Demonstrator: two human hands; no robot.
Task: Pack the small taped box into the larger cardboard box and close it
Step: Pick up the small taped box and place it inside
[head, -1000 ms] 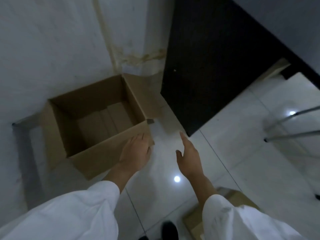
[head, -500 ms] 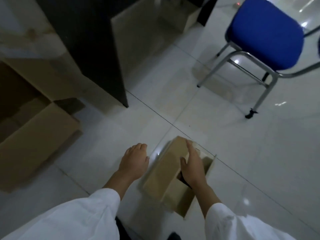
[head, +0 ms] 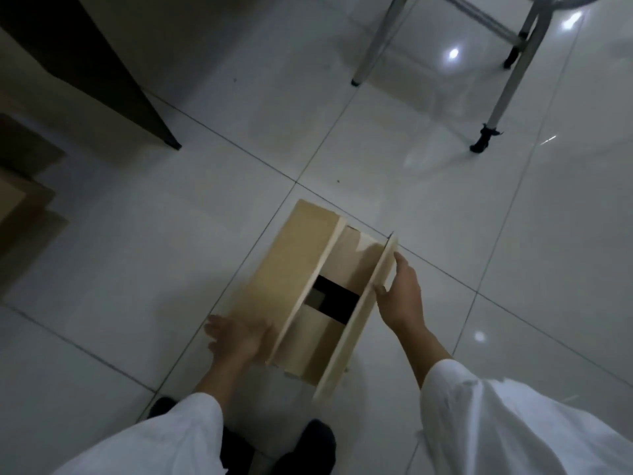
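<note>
A small cardboard box (head: 294,262) lies on the white tiled floor in front of me. Its two long top flaps stand partly raised, and a dark gap (head: 337,301) shows between the inner flaps. My left hand (head: 239,337), blurred, holds the near end of the left flap. My right hand (head: 400,296) grips the edge of the raised right flap, thumb inside and fingers outside. Only a corner of the larger cardboard box (head: 24,214) shows, at the left edge, well apart from both hands.
A dark cabinet panel (head: 89,73) stands on the floor at the upper left. Metal chair legs (head: 496,108) reach down at the upper right. My dark shoes (head: 308,443) are just below the small box.
My view swung from the open large box to the small box on the floor. Both hands left the large box's front and took hold of the small box's flaps.
</note>
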